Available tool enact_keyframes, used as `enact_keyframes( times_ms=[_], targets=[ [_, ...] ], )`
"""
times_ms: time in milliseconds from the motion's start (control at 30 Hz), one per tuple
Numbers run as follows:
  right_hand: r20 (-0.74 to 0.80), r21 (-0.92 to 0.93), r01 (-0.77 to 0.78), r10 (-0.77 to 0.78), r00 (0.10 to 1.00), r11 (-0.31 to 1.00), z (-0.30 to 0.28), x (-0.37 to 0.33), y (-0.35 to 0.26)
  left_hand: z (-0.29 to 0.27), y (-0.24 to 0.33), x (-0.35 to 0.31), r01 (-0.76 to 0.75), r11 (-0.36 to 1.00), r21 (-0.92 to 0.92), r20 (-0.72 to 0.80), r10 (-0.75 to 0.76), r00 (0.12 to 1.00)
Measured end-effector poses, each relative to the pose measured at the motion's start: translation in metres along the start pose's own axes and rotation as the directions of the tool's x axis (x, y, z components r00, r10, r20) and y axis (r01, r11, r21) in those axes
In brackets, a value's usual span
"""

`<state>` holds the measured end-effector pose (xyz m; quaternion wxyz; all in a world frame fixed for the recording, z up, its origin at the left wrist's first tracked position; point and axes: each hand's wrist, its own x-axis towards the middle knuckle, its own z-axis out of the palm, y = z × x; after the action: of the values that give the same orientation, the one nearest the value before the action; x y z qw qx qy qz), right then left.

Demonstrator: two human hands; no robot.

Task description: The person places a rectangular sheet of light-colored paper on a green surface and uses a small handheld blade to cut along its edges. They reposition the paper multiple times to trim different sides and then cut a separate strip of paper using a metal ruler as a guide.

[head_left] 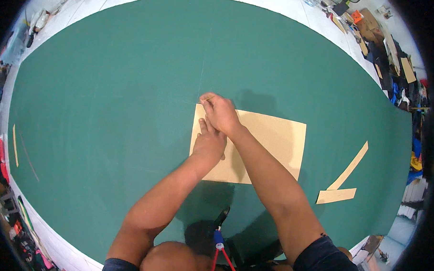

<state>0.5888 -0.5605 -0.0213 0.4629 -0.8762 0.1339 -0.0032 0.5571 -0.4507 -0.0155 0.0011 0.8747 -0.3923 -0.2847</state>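
A flat tan sheet (274, 137), like card or stiff paper, lies on the green mat (118, 84) in front of me. My left hand (210, 142) rests on its left part, pressing down with fingers stretched out. Just beyond it, my right hand (219, 110) is at the sheet's far left corner, with its fingers curled closed in a pinch. A small thin sliver shows at those fingertips, too small to name. The right forearm crosses over the sheet and covers part of it.
Two tan strips (349, 166) lie touching on the mat to the right. A narrow tan strip (16, 145) and a thin grey line lie at the far left. Mixed clutter and cardboard (369, 26) sit beyond the mat's edges. A red and blue lanyard (218, 238) hangs near my body.
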Motion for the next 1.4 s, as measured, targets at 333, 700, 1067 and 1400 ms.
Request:
enact_keyframes(
  times_ms=[333,700,1067,1400],
  targets=[
    [0.000,-0.116,0.076,-0.077,0.997,0.990,0.002,-0.006,0.018,-0.002,0.001,0.002,0.006,1.000,0.017,0.060,-0.007,0.998],
    [-0.204,-0.171,-0.148,0.112,0.972,0.974,-0.064,-0.058,0.074,-0.005,0.006,0.000,0.068,0.997,0.027,0.050,-0.069,0.996],
    [-0.312,-0.101,-0.194,0.154,0.938,0.976,-0.071,-0.066,0.100,-0.011,0.010,-0.002,0.075,0.997,0.025,0.071,-0.077,0.995],
    [-0.454,-0.156,-0.398,0.292,0.842,0.904,-0.158,-0.114,0.168,-0.012,0.014,0.000,0.078,0.996,0.037,0.069,-0.081,0.994]
  ],
)
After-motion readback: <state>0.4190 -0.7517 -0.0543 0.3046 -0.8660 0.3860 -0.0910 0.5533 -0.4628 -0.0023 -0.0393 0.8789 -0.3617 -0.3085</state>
